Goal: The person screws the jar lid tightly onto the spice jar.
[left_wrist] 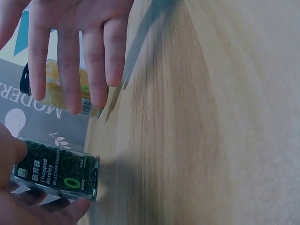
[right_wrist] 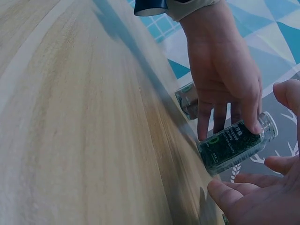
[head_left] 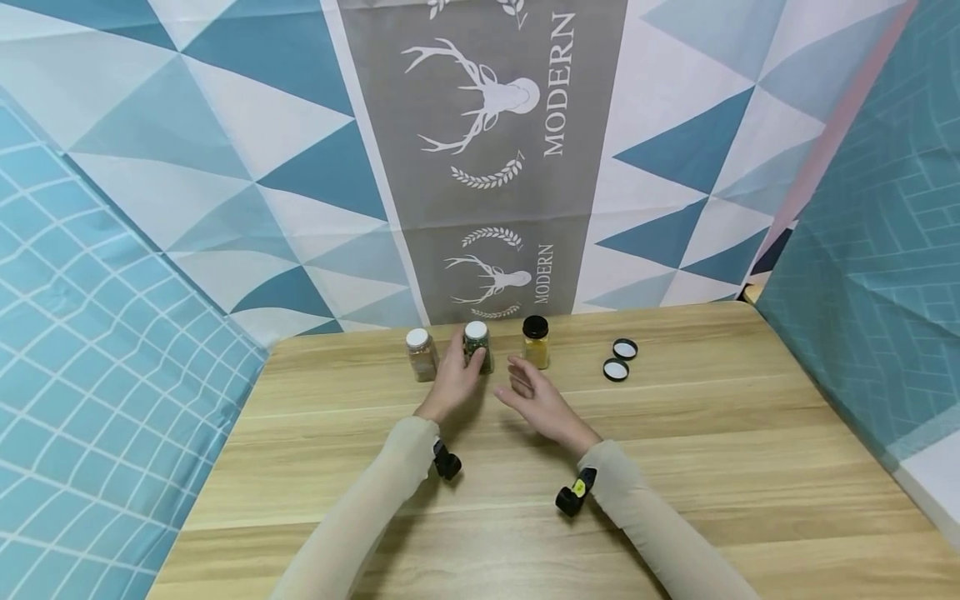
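Observation:
My left hand (head_left: 452, 382) grips a glass jar of chopped parsley (left_wrist: 58, 168) with a white lid, thumb on one side and fingers on the other. The jar stands upright near the table's back edge. My right hand (head_left: 543, 408) is held just to the right of it, fingers loosely extended and holding nothing. Close beyond the right fingertips stands a jar of yellow contents (head_left: 536, 352) with a black lid. To the left of my left hand is a white-lidded jar with brownish contents (head_left: 423, 360), partly hidden behind that hand in the right wrist view.
Two black ring-shaped lids (head_left: 616, 370) with white insides lie on the wooden table (head_left: 675, 467), right of the yellow jar. A patterned cloth (head_left: 495, 200) hangs behind the table's back edge. Blue cloths hang at the left and right sides.

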{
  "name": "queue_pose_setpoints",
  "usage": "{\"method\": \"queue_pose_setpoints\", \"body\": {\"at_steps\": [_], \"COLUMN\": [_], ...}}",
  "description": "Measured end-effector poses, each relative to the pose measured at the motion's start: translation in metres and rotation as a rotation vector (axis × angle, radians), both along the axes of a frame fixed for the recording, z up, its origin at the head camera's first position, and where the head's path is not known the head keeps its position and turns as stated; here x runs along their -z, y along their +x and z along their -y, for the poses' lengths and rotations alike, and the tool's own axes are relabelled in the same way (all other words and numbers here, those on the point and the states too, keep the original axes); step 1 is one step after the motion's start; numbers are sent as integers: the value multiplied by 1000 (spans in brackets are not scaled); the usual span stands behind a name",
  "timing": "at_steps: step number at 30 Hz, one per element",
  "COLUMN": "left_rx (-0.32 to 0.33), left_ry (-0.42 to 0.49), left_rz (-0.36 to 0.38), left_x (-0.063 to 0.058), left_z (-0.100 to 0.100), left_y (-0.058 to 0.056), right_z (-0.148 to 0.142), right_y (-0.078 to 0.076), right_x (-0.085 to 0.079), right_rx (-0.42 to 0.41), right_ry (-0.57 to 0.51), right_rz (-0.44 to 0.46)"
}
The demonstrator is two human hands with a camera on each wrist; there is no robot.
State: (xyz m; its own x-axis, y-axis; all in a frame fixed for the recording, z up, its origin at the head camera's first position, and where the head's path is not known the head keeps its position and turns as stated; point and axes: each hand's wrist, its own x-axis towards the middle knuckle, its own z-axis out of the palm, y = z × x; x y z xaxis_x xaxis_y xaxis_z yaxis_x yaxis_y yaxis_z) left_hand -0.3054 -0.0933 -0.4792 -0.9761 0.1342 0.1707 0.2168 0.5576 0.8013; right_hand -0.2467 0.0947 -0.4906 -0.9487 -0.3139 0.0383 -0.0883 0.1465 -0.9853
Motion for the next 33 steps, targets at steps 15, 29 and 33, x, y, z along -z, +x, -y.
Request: {"method": "queue_pose_setpoints", "body": {"at_steps": [15, 29, 33], "left_rx": [59, 88, 95], "left_ry": [34, 73, 74], "left_rz": [31, 25, 12], "left_x": [-3, 1, 3], "left_z": [9, 10, 10], "left_y": [2, 12, 18], "right_z": [-4, -11, -9], "right_y": [3, 8, 6], "right_x": [-1, -8, -8], "right_rx": [-24, -22, -16], "right_ry": [39, 143, 127], "right_rz": [-22, -30, -37]}}
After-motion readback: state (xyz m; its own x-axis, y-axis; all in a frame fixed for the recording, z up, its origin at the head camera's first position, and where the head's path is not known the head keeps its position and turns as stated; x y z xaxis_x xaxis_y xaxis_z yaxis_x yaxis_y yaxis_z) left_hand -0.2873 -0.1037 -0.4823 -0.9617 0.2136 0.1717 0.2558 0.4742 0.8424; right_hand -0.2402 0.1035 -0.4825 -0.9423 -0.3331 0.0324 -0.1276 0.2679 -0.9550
